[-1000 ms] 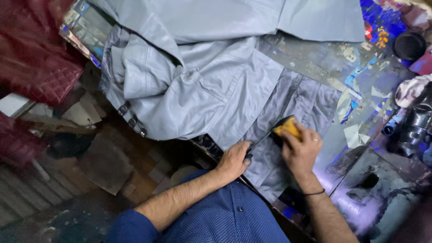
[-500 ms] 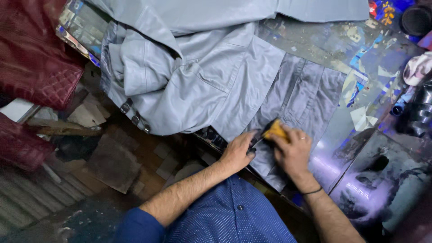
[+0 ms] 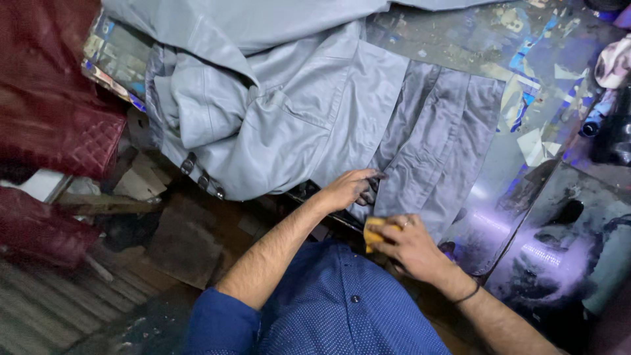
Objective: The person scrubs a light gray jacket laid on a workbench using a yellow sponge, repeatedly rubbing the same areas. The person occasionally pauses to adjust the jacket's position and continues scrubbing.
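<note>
Head view: left hand (image 3: 347, 189) presses flat, fingers spread, pinning the grey leather jacket (image 3: 276, 112) taut on the desk (image 3: 545, 210); just beside, right hand (image 3: 411, 246) fingers clench a yellow sponge (image 3: 373, 231) at its hem

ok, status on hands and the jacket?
Left hand flat on the grey jacket, pinning its edge. Right hand gripping a yellow sponge at the jacket's hem. Worktable stained; nothing between the hands.
</note>
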Action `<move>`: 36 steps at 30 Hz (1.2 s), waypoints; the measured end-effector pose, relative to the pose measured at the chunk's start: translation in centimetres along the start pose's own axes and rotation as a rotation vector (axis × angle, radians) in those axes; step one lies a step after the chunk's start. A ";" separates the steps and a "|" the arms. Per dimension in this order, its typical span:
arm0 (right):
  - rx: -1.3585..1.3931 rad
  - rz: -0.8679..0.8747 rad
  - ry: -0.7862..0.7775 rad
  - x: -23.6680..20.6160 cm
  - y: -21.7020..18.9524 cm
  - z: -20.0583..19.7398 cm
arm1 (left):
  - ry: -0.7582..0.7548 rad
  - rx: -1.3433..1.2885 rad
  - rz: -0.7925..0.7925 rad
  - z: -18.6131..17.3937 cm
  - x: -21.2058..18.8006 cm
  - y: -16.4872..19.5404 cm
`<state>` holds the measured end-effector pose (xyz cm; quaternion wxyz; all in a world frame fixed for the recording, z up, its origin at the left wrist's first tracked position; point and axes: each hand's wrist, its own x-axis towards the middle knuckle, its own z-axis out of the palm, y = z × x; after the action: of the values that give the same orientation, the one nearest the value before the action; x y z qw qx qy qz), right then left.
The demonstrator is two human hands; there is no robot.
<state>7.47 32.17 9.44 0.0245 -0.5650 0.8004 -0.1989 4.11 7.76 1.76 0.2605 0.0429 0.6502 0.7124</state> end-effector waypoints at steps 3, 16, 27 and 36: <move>-0.060 -0.065 0.035 0.3 1.1 -0.4 | -0.014 -0.033 0.018 -0.3 0.1 -1.0; -0.203 0.050 0.077 1.9 1.9 -0.5 | -0.058 -0.102 0.077 -0.7 -0.5 -2.1; -0.137 0.125 0.140 0.9 1.3 -0.2 | 0.041 -0.062 0.047 0.3 -1.9 0.3; -0.186 0.225 0.126 0.3 -1.0 0.3 | 0.081 -0.065 0.021 1.0 -2.5 0.9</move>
<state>8.29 31.55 9.59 -0.0560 -0.4579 0.8736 -0.1547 6.32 7.56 3.45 0.2278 0.0125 0.6364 0.7369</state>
